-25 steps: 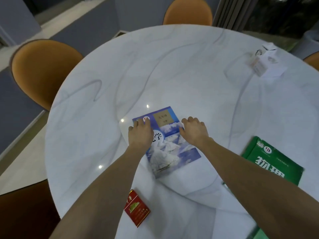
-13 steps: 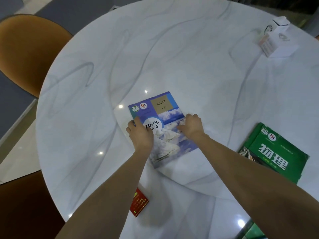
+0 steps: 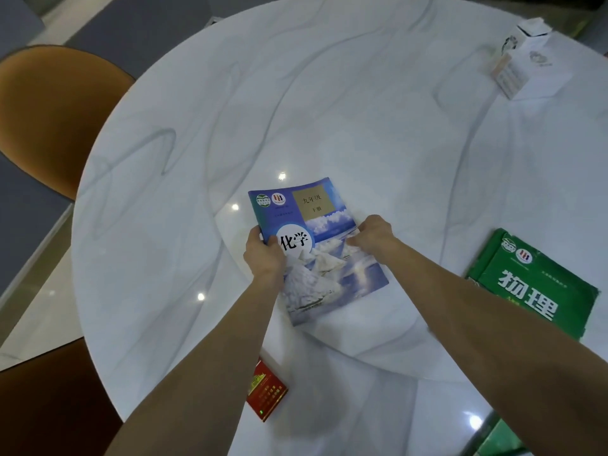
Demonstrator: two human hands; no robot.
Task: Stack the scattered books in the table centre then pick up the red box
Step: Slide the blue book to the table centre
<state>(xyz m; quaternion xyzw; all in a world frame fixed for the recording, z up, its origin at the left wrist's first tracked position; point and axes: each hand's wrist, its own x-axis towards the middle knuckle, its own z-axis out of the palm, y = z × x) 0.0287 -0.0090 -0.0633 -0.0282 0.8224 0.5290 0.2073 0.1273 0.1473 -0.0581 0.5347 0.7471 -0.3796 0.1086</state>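
**Both hands on the blue book at mid-table**

On the round white marble table (image 3: pixel 329 110), which fills most of the head view, everything can be placed from the blue book (image 3: pixel 324 258) lying near the table's middle. An orange chair (image 3: pixel 49 110) stands off the table's edge, far to the left of the book and a little beyond it. Two bare forearms reach in from the near edge and meet at the book.

Right of the blue book, well apart from it and closer to the table's right rim, lies the green book (image 3: pixel 533 287), flat, cover up, turned at an angle. A second green object shows only as a corner at the lower right frame edge; what it is cannot be told. Far beyond the blue book, up and to the right, sits a white box (image 3: pixel 523 67) near the far rim.

The blue book lies cover up, tilted with its top toward the upper left. The left hand (image 3: pixel 265 258) is clamped on its left edge, thumb on the cover and fingers curled under the spine side. The right hand (image 3: pixel 373 233) is closed on its right edge, fingers bent onto the cover.

Nearer than the blue book, below and slightly left, the red box (image 3: pixel 266 394) rests flat on the table, partly hidden by the left forearm, touched by neither hand.
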